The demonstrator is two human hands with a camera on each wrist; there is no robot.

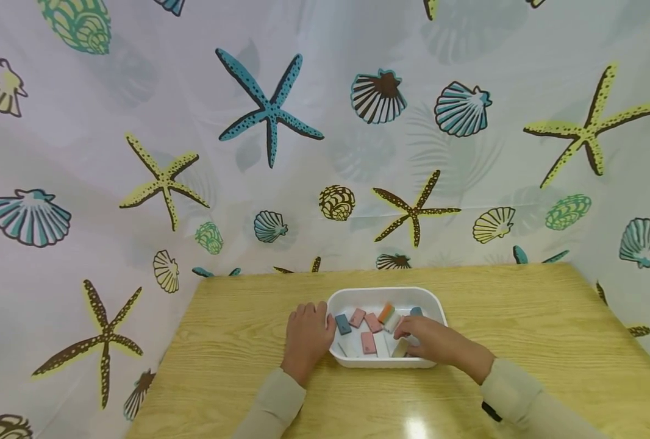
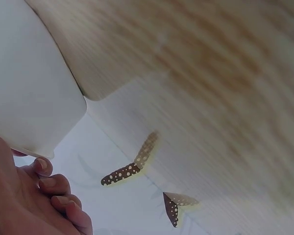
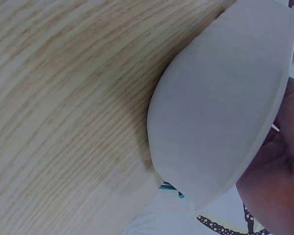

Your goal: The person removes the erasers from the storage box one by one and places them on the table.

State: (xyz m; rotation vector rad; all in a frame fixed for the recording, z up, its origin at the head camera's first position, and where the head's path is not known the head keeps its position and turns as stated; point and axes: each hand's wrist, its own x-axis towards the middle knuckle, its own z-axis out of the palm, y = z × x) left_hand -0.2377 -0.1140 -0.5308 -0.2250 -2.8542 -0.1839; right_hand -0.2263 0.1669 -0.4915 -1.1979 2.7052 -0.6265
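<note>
A white plastic tray (image 1: 437,305) holds several small blocks that look like erasers: pink ones (image 1: 368,342), blue ones (image 1: 343,324) and white ones (image 1: 382,345). At the tray's left end my left hand (image 1: 307,335) rests against the rim, thumb over the edge, with the other fingers loosely bent outside it. My right hand (image 1: 432,338) reaches over the right side with its fingers down among the blocks. Its fingertips are by a white eraser with an orange and green sleeve (image 1: 386,313), slightly blurred, and a cream block (image 1: 400,348). Whether they grip either is unclear; the tray wall (image 3: 215,107) hides them in the right wrist view.
The tray stands on a wooden table (image 1: 237,323), with wood surface on both sides and in front. Behind and beside the table hangs a white curtain (image 1: 314,146) printed with starfish and shells.
</note>
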